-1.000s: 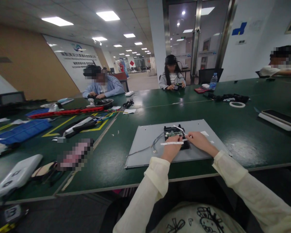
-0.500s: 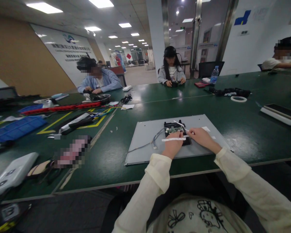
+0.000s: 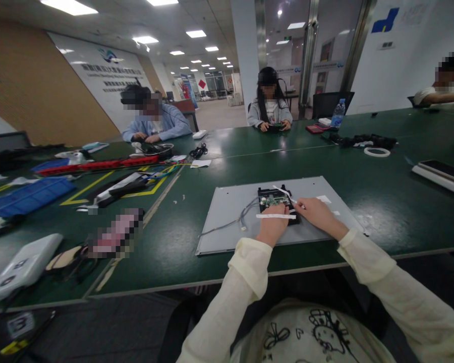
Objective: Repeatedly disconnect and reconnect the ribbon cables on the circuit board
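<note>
My left hand [image 3: 273,225] rests at the near edge of a black frame [image 3: 294,219] with a green circuit board [image 3: 275,202] in it. Its fingers are closed around a narrow white strip [image 3: 267,216] that sticks out to the left across the knuckles. On the right, my right hand [image 3: 321,217] pinches by its thumb and forefinger at the near end of a second white strip [image 3: 282,190], which slants over the board. Frame and board lie on a flat grey panel [image 3: 227,201]. A grey cable [image 3: 227,228] runs leftward from the board. My fingers hide the board's near side.
The panel lies on a green table [image 3: 166,222]. To the left are a white device [image 3: 24,267], a pixelated pink object [image 3: 115,234] and a blue tray [image 3: 34,196]. A phone [image 3: 444,174] lies at right, a tape roll [image 3: 377,152] farther back. Several people sit around the table.
The view has shifted slightly, so the scene sits a little differently. Both hands keep nearly the same place and grip at the board.
</note>
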A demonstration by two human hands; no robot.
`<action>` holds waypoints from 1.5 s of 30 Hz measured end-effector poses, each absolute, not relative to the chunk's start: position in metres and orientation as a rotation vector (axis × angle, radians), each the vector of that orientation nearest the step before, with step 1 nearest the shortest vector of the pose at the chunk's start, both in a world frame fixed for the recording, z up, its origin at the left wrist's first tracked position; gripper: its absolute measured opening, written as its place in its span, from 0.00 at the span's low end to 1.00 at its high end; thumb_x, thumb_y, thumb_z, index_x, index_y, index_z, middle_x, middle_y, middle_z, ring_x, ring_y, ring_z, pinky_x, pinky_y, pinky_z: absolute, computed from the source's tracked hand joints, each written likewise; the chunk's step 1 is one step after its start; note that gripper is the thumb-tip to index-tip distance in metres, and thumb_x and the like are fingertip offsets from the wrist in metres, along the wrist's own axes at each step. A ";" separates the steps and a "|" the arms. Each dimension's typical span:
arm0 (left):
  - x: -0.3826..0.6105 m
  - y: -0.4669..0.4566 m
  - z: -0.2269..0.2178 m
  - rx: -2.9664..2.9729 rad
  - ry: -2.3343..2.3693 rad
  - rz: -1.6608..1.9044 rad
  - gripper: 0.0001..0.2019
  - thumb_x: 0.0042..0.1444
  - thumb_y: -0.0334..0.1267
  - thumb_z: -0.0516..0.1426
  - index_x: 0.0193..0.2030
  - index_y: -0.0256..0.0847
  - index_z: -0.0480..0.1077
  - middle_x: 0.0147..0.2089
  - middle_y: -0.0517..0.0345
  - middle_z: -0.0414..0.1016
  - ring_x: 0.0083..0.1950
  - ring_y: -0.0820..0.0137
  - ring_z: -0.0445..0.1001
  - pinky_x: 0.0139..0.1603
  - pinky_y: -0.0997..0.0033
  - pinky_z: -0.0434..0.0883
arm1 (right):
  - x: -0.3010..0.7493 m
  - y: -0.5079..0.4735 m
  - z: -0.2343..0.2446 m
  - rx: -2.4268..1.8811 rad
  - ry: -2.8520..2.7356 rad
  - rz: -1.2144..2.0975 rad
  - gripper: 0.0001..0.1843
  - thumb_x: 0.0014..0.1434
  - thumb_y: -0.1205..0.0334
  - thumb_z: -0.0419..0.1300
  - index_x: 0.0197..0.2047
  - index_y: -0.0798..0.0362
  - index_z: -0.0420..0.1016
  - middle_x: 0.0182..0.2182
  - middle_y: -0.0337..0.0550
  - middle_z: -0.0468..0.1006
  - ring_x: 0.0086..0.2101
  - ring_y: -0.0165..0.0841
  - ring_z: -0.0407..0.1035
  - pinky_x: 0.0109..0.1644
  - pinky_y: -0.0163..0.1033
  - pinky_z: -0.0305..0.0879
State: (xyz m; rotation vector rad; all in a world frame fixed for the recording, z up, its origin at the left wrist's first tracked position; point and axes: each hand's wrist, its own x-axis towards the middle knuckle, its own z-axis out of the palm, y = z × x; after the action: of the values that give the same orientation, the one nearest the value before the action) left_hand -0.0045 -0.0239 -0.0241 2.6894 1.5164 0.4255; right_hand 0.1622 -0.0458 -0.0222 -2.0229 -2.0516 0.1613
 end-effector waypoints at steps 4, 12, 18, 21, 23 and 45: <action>-0.001 -0.028 -0.023 2.721 1.537 0.399 0.17 0.68 0.39 0.45 0.42 0.34 0.74 0.37 0.45 0.78 0.41 0.61 0.77 0.42 0.65 0.70 | 0.159 -0.049 -0.020 -2.064 -2.080 0.116 0.20 0.70 0.51 0.47 0.37 0.53 0.76 0.33 0.47 0.80 0.36 0.37 0.73 0.32 0.36 0.50; -0.002 -0.026 -0.021 2.686 1.527 0.469 0.17 0.67 0.40 0.47 0.40 0.36 0.75 0.39 0.46 0.79 0.42 0.60 0.77 0.43 0.64 0.70 | 0.160 -0.051 -0.022 -2.083 -2.071 0.035 0.18 0.69 0.53 0.49 0.39 0.53 0.76 0.34 0.49 0.80 0.36 0.37 0.73 0.32 0.36 0.50; -0.011 -0.023 -0.015 2.615 1.384 0.550 0.16 0.67 0.37 0.46 0.39 0.36 0.75 0.41 0.48 0.79 0.42 0.65 0.76 0.43 0.70 0.69 | 0.168 -0.050 -0.023 -2.004 -2.009 0.129 0.19 0.70 0.53 0.48 0.40 0.53 0.76 0.35 0.47 0.80 0.37 0.36 0.72 0.34 0.36 0.52; -0.011 -0.024 -0.014 2.623 1.391 0.528 0.15 0.67 0.37 0.47 0.39 0.36 0.75 0.40 0.48 0.79 0.41 0.66 0.76 0.42 0.70 0.68 | 0.169 -0.051 -0.024 -2.002 -1.988 0.117 0.19 0.71 0.53 0.47 0.39 0.53 0.76 0.35 0.47 0.80 0.37 0.36 0.72 0.33 0.36 0.52; -0.009 -0.026 -0.015 2.623 1.458 0.489 0.15 0.66 0.38 0.48 0.39 0.36 0.75 0.39 0.48 0.79 0.40 0.66 0.76 0.42 0.70 0.68 | 0.168 -0.051 -0.024 -2.018 -1.998 0.093 0.19 0.71 0.53 0.47 0.39 0.53 0.76 0.34 0.48 0.80 0.36 0.37 0.72 0.33 0.36 0.52; -0.016 -0.032 -0.007 2.748 1.612 0.187 0.18 0.66 0.46 0.49 0.41 0.35 0.75 0.42 0.46 0.78 0.47 0.62 0.76 0.46 0.69 0.70 | 0.166 -0.061 -0.017 -2.258 -2.075 -0.131 0.15 0.69 0.54 0.50 0.48 0.56 0.70 0.36 0.52 0.79 0.39 0.40 0.76 0.36 0.37 0.59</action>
State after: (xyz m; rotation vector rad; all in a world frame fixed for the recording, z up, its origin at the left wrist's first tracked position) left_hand -0.0161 -0.0323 -0.0074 2.7481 1.6119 0.1869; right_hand 0.1658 -0.0606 -0.0172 -2.2584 -2.0753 -0.1313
